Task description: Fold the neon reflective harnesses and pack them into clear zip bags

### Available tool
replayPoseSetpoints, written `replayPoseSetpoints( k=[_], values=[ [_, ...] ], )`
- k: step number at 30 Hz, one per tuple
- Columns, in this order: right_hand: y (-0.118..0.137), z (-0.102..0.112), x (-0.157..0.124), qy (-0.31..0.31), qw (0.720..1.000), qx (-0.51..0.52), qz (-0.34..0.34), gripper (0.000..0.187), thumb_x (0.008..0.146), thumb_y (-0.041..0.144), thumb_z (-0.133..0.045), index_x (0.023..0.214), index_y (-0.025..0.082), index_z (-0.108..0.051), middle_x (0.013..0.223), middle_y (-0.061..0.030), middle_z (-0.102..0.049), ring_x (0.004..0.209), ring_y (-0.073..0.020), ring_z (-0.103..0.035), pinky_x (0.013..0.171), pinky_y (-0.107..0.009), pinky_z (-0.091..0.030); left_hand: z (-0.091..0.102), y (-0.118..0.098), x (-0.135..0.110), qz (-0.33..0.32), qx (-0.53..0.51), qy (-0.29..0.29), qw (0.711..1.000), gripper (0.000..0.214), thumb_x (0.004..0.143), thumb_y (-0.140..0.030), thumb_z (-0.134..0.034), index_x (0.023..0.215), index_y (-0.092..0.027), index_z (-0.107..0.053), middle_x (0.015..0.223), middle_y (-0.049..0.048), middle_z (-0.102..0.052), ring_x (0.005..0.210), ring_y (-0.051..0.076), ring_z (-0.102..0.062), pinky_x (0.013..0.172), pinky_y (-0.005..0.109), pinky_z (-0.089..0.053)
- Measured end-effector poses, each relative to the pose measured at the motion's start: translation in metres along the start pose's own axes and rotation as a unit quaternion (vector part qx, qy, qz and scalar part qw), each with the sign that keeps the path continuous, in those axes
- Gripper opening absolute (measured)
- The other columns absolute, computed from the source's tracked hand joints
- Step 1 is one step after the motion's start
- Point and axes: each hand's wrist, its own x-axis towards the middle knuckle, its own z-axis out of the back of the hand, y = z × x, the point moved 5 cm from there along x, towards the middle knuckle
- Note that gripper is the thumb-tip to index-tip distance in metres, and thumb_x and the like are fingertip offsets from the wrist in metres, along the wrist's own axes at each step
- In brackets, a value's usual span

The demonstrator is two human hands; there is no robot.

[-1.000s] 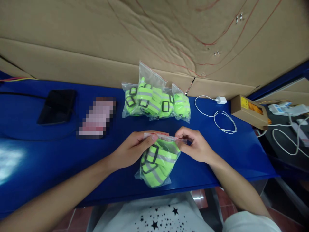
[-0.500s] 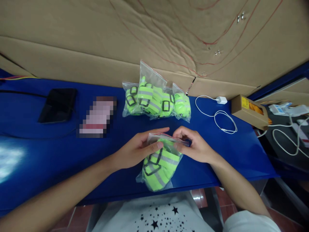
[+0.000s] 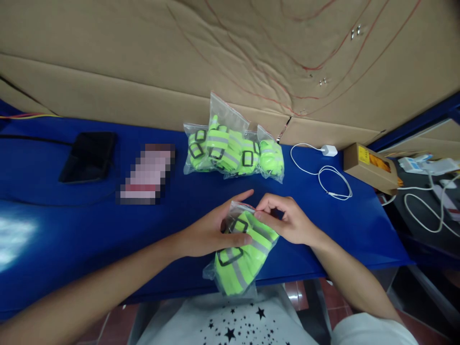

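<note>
A clear zip bag (image 3: 241, 268) near the table's front edge holds a folded neon-yellow reflective strap (image 3: 260, 237) with grey stripes and black buckles. My left hand (image 3: 212, 227) grips the bag from its left side, thumb across the front and the other fingers behind it, partly hidden. At the bag's top edge, my right hand (image 3: 287, 218) pinches the red-lined zip strip between thumb and index finger. Farther back, several similar filled bags (image 3: 230, 148) stand in a row against the cardboard wall.
On the blue table (image 3: 172, 282) lie a black tablet-like device (image 3: 88, 155) and a blurred-out phone-like item (image 3: 147, 172) at left. A white charger (image 3: 328, 150) with coiled cable and a cardboard box (image 3: 372, 167) sit at right. Cardboard (image 3: 125, 57) lines the back.
My left thumb has slid down the bag's front. My right fingers have shifted left along the zip edge, and the bag has tilted and sits slightly lower.
</note>
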Motion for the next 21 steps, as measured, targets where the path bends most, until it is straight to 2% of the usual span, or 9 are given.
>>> replayPoseSetpoints(
  k=[4, 9, 14, 16, 19, 21],
  values=[
    [-0.001, 0.001, 0.000, 0.032, 0.999, -0.004, -0.003, 0.023, 0.099, 0.039, -0.066, 0.093, 0.016, -0.067, 0.062, 0.0053, -0.055, 0.056, -0.0069, -0.047, 0.053, -0.021, -0.036, -0.002, 0.001, -0.001, 0.004, -0.006, 0.012, 1.000, 0.111, 0.080, -0.041, -0.088, 0.166, -0.027, -0.020, 0.144, 0.0139, -0.062, 0.128, 0.031, -0.064, 0.106, 0.042, -0.052],
    [-0.002, 0.005, 0.003, 0.081, 0.996, 0.021, -0.019, 0.028, 0.100, 0.041, -0.064, 0.097, 0.015, -0.072, 0.081, -0.0023, -0.071, 0.070, -0.0103, -0.062, 0.063, -0.022, -0.047, -0.003, 0.003, -0.007, 0.014, 0.042, 0.068, 0.997, 0.117, 0.079, -0.040, -0.087, 0.168, -0.028, -0.013, 0.146, 0.0157, -0.061, 0.131, 0.034, -0.062, 0.107, 0.044, -0.053],
    [0.006, 0.002, 0.002, 0.124, 0.992, 0.007, 0.024, 0.017, 0.097, 0.031, -0.069, 0.105, 0.017, -0.074, 0.093, -0.0042, -0.077, 0.074, -0.0109, -0.065, 0.064, -0.023, -0.048, -0.004, 0.003, -0.009, -0.001, 0.106, 0.095, 0.990, 0.119, 0.076, -0.038, -0.087, 0.169, -0.025, -0.014, 0.161, 0.0181, -0.047, 0.144, 0.037, -0.051, 0.117, 0.045, -0.047],
    [0.010, 0.002, 0.000, 0.116, 0.993, 0.000, 0.032, 0.015, 0.095, 0.025, -0.069, 0.106, 0.017, -0.073, 0.093, -0.0037, -0.077, 0.075, -0.0107, -0.066, 0.066, -0.023, -0.049, -0.007, 0.000, -0.008, -0.013, 0.125, 0.101, 0.987, 0.118, 0.075, -0.037, -0.087, 0.168, -0.023, -0.016, 0.164, 0.0178, -0.044, 0.147, 0.038, -0.048, 0.121, 0.047, -0.042],
    [0.012, 0.004, -0.002, 0.114, 0.992, -0.021, 0.038, 0.017, 0.092, 0.021, -0.071, 0.109, 0.018, -0.072, 0.094, -0.0027, -0.077, 0.077, -0.0106, -0.067, 0.067, -0.022, -0.050, -0.012, -0.006, -0.008, -0.022, 0.139, 0.115, 0.983, 0.113, 0.078, -0.035, -0.084, 0.168, -0.020, -0.018, 0.163, 0.0163, -0.046, 0.149, 0.037, -0.046, 0.122, 0.045, -0.041],
    [0.013, 0.003, -0.004, 0.142, 0.988, -0.027, 0.045, 0.019, 0.091, 0.021, -0.071, 0.111, 0.018, -0.071, 0.097, -0.0026, -0.077, 0.079, -0.0109, -0.068, 0.067, -0.022, -0.050, -0.015, -0.009, -0.010, -0.017, 0.141, 0.123, 0.982, 0.110, 0.080, -0.032, -0.081, 0.168, -0.020, -0.017, 0.159, 0.0153, -0.051, 0.145, 0.036, -0.051, 0.119, 0.043, -0.044]
  ],
)
